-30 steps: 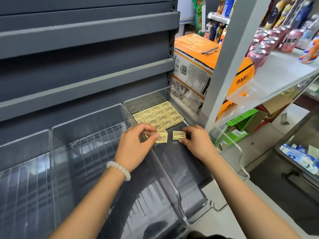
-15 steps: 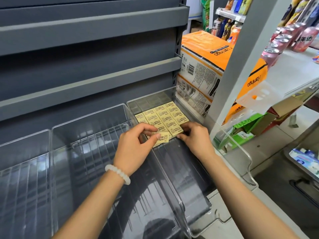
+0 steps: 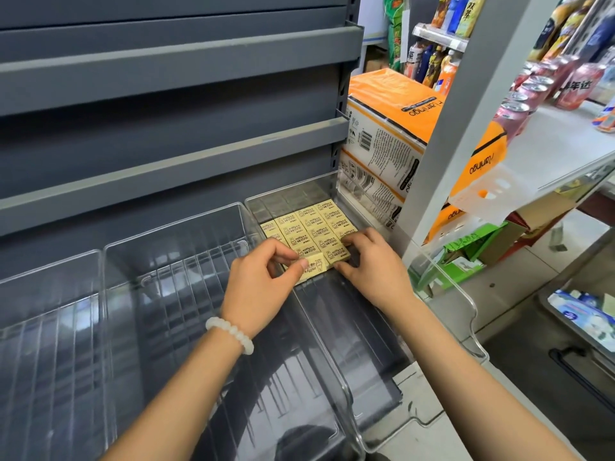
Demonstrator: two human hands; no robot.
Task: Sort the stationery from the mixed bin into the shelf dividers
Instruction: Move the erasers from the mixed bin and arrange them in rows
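- Erasers (image 3: 309,227), small pale-yellow blocks marked "miffy", lay flat in tight rows at the back of the clear plastic bin (image 3: 336,331).
- Left hand (image 3: 263,287), a white bead bracelet (image 3: 229,332) on its wrist, pinched one loose eraser (image 3: 311,268) at the front of the rows, tilted.
- Right hand (image 3: 372,266), fingers curled, pressed on the front-right eraser (image 3: 337,255).
- Orange packs (image 3: 389,128) reading "Flamingo" stood just right of the grey metal shelf (image 3: 173,61); pink cans (image 3: 522,94) sat farther right.

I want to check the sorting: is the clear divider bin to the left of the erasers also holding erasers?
No, the middle clear bin shows only its bare ribbed floor, while the yellow erasers lie only in the rightmost bin.
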